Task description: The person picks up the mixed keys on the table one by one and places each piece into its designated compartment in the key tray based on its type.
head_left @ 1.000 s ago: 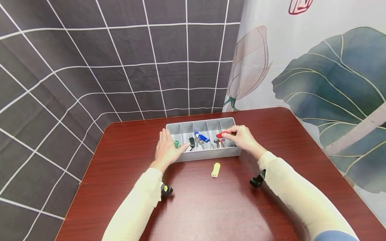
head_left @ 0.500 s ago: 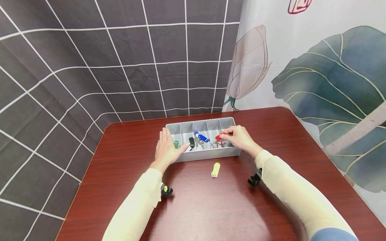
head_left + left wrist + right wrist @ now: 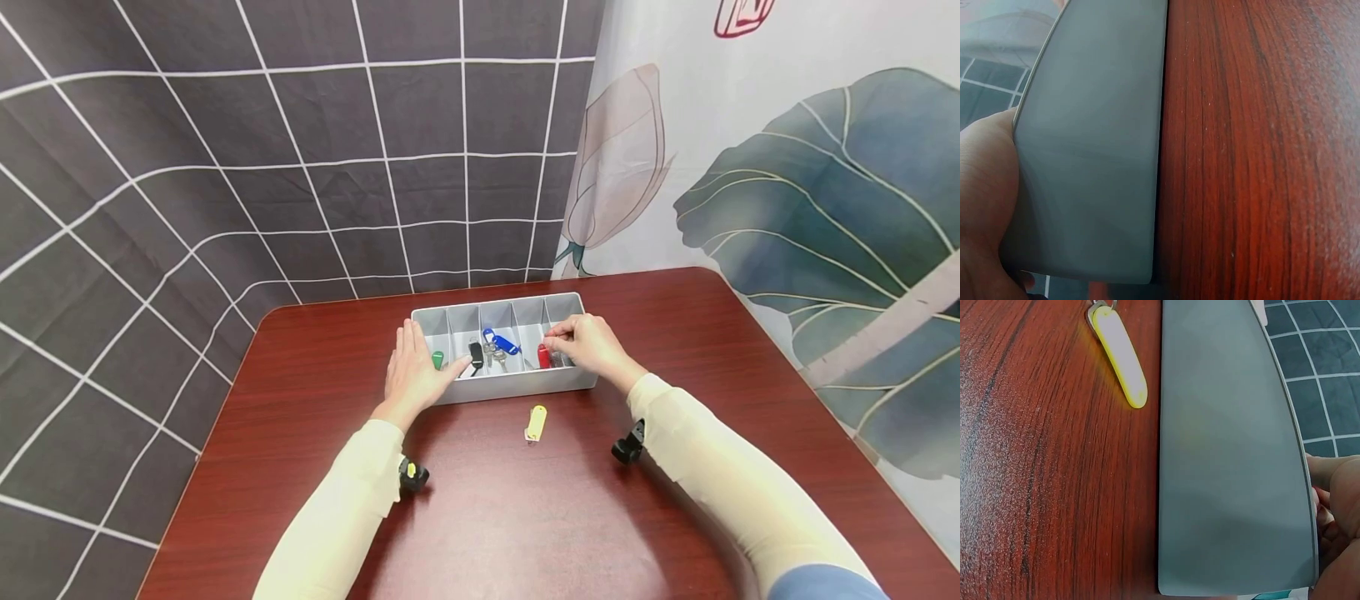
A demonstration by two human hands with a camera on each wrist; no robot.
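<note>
My left hand (image 3: 416, 371) rests on the left end of a grey divided tray (image 3: 517, 385), thumb over the front rim and fingers along the side. Near that thumb lie a green key tag (image 3: 437, 359) and a black key tag (image 3: 477, 356). Blue key tags (image 3: 506, 344) with keys lie in the middle compartment. My right hand (image 3: 596, 343) reaches over the right end, pinching the upper end of a red key tag (image 3: 543, 357) that points down into the fourth compartment. In the right wrist view its curled fingers show behind the tray wall; their grip is partly hidden.
A yellow key tag (image 3: 536, 423) with a ring lies on the reddish-brown table (image 3: 495, 517) in front of the tray. A dark grid-patterned cloth (image 3: 420, 192) and a flower-printed curtain (image 3: 637, 167) hang behind the table.
The right hand has moved slightly left, and the red key tag has turned from nearly level to upright, lower in the tray. The left hand has stayed on the tray.
</note>
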